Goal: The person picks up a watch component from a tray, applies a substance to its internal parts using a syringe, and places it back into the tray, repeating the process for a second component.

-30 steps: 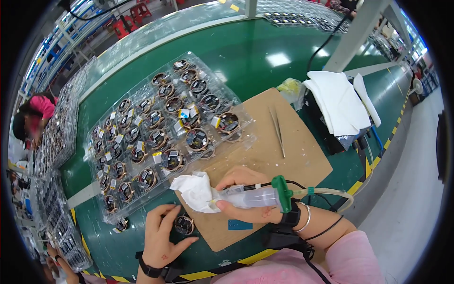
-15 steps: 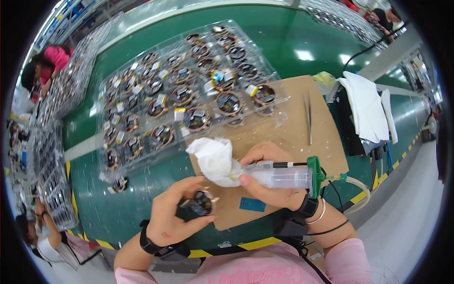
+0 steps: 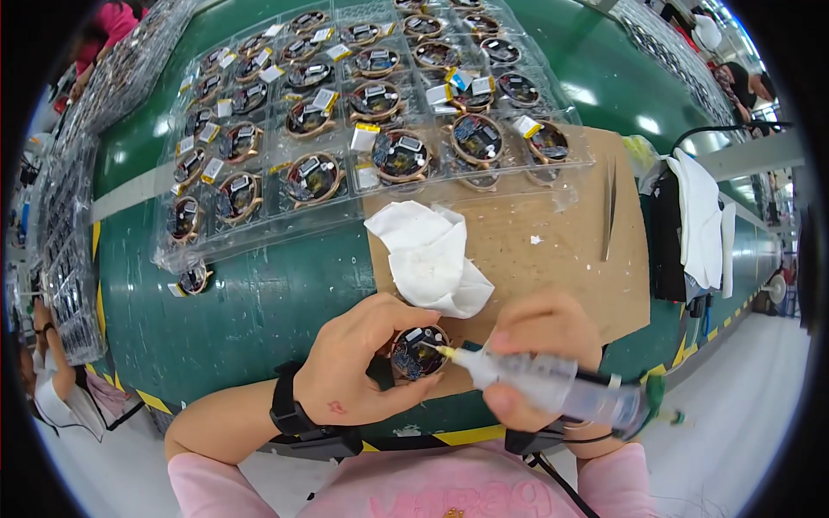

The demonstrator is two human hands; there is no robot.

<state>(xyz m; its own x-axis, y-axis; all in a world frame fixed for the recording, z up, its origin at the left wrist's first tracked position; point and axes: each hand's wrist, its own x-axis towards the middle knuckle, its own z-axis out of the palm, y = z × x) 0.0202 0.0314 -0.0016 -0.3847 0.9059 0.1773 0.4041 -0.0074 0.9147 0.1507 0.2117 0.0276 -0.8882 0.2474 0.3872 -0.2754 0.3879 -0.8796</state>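
Note:
My left hand point(image 3: 352, 367) is closed around the edge of a small round watch case point(image 3: 416, 354) with its circuit board facing up. In my right hand point(image 3: 551, 326), blurred by motion, is a clear dispensing syringe point(image 3: 596, 399) with a green cap. Its yellow tip points left and is at the open face of the case; whether it touches cannot be told. Just beyond the case lies a crumpled white cloth point(image 3: 432, 259). Farther back, a clear plastic tray point(image 3: 259, 235) holds several similar watch cases with small silver-and-yellow batteries.
Brown cardboard point(image 3: 570, 276) covers part of the green table point(image 3: 294, 281), with tweezers point(image 3: 610, 216) on its right side. One loose watch case point(image 3: 193, 278) sits before the tray. White cloths point(image 3: 698, 224) hang over a black box at the right. Other people work farther off.
The syringe tip has left the white cloth and come to the watch case. My left hand has brought the case rightward and turned its face up. The whole view has shifted.

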